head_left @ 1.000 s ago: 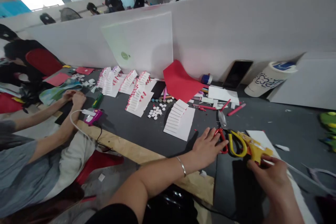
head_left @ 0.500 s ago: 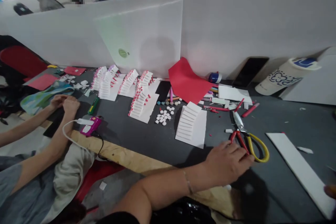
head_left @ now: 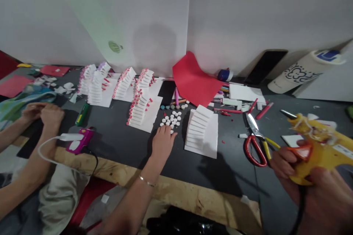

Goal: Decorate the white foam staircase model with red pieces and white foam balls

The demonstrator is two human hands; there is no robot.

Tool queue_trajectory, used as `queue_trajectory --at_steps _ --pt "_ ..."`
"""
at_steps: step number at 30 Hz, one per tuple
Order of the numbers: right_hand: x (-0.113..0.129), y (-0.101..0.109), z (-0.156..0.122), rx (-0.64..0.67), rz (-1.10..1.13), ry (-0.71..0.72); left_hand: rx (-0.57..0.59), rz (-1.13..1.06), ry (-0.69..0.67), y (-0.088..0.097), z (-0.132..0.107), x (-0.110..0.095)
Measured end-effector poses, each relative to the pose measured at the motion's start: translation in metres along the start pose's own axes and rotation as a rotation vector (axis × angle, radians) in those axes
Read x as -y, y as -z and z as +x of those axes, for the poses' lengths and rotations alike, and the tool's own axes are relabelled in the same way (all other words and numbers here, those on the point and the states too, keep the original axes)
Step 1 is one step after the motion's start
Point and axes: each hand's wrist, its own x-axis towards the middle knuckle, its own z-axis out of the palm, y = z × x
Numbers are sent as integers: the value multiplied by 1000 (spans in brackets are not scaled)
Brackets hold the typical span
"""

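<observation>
Head view: looking down over a dark table (head_left: 118, 147) with a bare wooden front edge, craft bits everywhere.
Left hand: the left hand (head_left: 162, 142) is stretched out flat and open, palm down and holding nothing, with a thin bracelet on the wrist.
White discs: the white discs (head_left: 171, 119) sit in a loose cluster at the left hand's 12 o'clock. The fingertips are right at the pile's near edge, but I can't tell if they are touching.
Right hand: the right hand (head_left: 311, 187), down at 4 o'clock in the picture, is closed tight around a handle, with one finger on an orange trigger.
Glue gun: the glue gun (head_left: 322, 150) is yellow, held in that right hand above the table. Its metal tip points toward 10 o'clock and a dark cord drops from the grip.
Scissors: the scissors (head_left: 255, 143) lie on the table at the glue gun's 9 o'clock, one handle red and one yellow, blades toward 12.
Stepped card: the stepped card (head_left: 202, 132) is white with folded strips, just at the left hand's 3 o'clock.
Red sheet: the red sheet (head_left: 194, 80) curls up against the white wall, at 12 o'clock from the stepped card.
Cup: the paper cup (head_left: 300, 71) is tipped over at 2 o'clock in the picture.
Co-worker: another person's hands (head_left: 41, 112) are together at 9 o'clock, and a pink gadget (head_left: 79, 141) with a white cable sits just beside that forearm.
</observation>
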Motion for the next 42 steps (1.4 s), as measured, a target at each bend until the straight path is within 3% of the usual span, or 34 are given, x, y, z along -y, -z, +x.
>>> queue_trajectory --at_steps 5,8,12,15,18,20,23,26,30,37,42 --pt "4 -11 11 92 91 -17 -52 -215 1 2 -8 0" --pt "-5 -9 21 242 93 -39 -37 -582 96 12 -12 -3" --pt "-17 -21 32 422 114 -66 112 -1210 351 23 4 -19" --pt "-27 -33 32 440 49 -47 207 -1656 530 24 25 -31" --pt "-44 -42 23 462 -125 1 278 -1893 631 22 38 -37" --pt "-56 -47 14 485 -250 39 298 -1952 664 19 39 -38" --pt "-66 -56 1 498 -363 236 326 -1950 656 16 32 -38" --pt "-64 -67 -5 538 -441 427 391 -1908 642 15 27 -39" --pt "-58 -76 -6 595 -509 548 438 -1864 643 16 27 -40" --pt "-61 -76 -7 562 -594 610 452 -1843 623 21 27 -40" --pt "-65 -72 -6 619 -633 562 464 -1850 611 22 26 -42"
